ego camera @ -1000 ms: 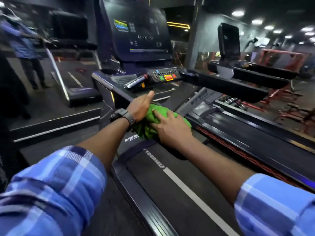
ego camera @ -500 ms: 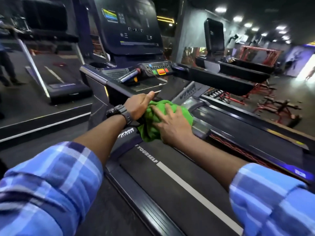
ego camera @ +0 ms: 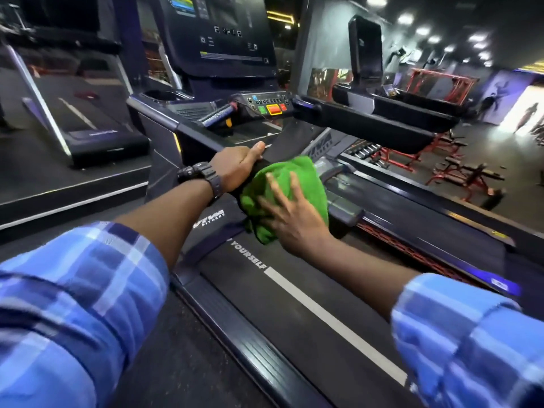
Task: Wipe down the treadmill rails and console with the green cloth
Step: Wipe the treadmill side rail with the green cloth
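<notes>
Dim gym floor, two more treadmills (ego camera: 88, 125) off to the sides. One green cloth (ego camera: 290, 191), bunched, no clear long axis, against one rail (ego camera: 188, 132). Left hand (ego camera: 235, 169) curled over that rail; right hand (ego camera: 290, 214) spread flat on cloth. One console (ego camera: 219, 33) beyond both hands.

We note a dim gym with a dark floor (ego camera: 482, 160). Round ceiling lights (ego camera: 424, 30) run along the right. Red weight benches (ego camera: 468, 175) stand at right, near a bright doorway (ego camera: 530, 110).
</notes>
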Motion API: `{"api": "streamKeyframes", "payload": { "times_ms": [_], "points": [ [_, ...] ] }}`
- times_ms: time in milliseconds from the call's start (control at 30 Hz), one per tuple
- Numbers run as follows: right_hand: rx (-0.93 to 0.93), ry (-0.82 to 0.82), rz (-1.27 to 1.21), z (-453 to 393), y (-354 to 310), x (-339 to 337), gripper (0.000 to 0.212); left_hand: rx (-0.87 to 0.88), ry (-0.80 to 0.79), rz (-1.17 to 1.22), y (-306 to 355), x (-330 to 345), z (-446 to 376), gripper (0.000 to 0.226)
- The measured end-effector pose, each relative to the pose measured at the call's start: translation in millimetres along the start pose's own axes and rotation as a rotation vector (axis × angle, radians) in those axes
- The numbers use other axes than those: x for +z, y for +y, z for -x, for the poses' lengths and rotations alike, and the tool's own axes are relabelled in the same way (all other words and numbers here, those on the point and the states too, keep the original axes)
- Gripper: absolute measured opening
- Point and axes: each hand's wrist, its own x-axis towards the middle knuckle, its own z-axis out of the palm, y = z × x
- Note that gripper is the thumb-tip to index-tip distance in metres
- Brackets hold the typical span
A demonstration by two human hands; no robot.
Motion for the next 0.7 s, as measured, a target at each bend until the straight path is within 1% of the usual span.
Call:
{"api": "streamKeyframes", "payload": {
  "times_ms": [33, 67, 100, 133, 167, 200, 233, 267, 300, 333, 367, 400, 433, 467, 500, 567, 633, 667, 700],
  "points": [
    [-0.113, -0.029, 0.05, 11, -3, 8, 0.044, -0.004, -0.017, -0.007, -1, -2, 0, 0.084],
    [-0.186, -0.003, 0.08, 24, -4, 18, 0.036, -0.003, -0.021, -0.016, -1, -3, 1, 0.088],
    [-0.219, 0.038, 0.06, 41, -2, 25, 0.024, -0.001, -0.015, -0.021, -2, -3, 2, 0.092],
    [-0.246, 0.076, -0.01, 58, 0, 31, 0.016, -0.003, -0.009, -0.025, -2, -3, 2, 0.094],
    [-0.243, 0.102, -0.064, 74, 4, 39, 0.012, -0.005, -0.005, -0.028, -2, -3, 3, 0.095],
    [-0.211, 0.178, -0.1, 88, 12, 40, 0.007, -0.009, 0.001, -0.029, -2, -1, 3, 0.095],
    [-0.189, 0.232, -0.11, 96, 21, 41, 0.014, -0.01, 0.011, -0.032, -1, 1, 4, 0.095],
    [-0.129, 0.274, -0.157, 96, 29, 37, 0.028, -0.008, 0.026, -0.037, 0, 2, 4, 0.093],
    [-0.03, 0.29, -0.2, 88, 36, 30, 0.044, -0.004, 0.039, -0.048, 2, 4, 3, 0.089],
    [0.104, 0.258, -0.274, 74, 43, 18, 0.058, 0.003, 0.052, -0.063, 3, 5, 3, 0.086],
    [0.228, 0.209, -0.356, 59, 46, 6, 0.066, 0.012, 0.061, -0.079, 5, 6, 2, 0.084],
    [0.311, 0.155, -0.408, 42, 46, -4, 0.069, 0.016, 0.062, -0.088, 5, 6, 1, 0.083],
    [0.333, 0.13, -0.407, 30, 42, -11, 0.066, 0.02, 0.057, -0.09, 6, 6, 1, 0.084],
    [0.305, 0.113, -0.36, 23, 36, -13, 0.06, 0.021, 0.049, -0.088, 6, 6, 1, 0.084],
    [0.239, 0.094, -0.296, 20, 29, -12, 0.052, 0.021, 0.043, -0.088, 4, 5, 1, 0.083],
    [0.061, 0.083, -0.156, 31, 19, 2, 0.042, 0.029, 0.035, -0.088, 3, 3, 1, 0.078],
    [-0.088, 0.15, -0.056, 53, 16, 12, 0.046, 0.038, 0.035, -0.093, 2, 2, 3, 0.074],
    [-0.113, 0.216, -0.057, 62, 17, 20, 0.048, 0.038, 0.032, -0.096, 3, 2, 3, 0.074],
    [-0.092, 0.293, -0.094, 72, 17, 28, 0.047, 0.035, 0.028, -0.095, 4, 1, 3, 0.076]
  ]
}}
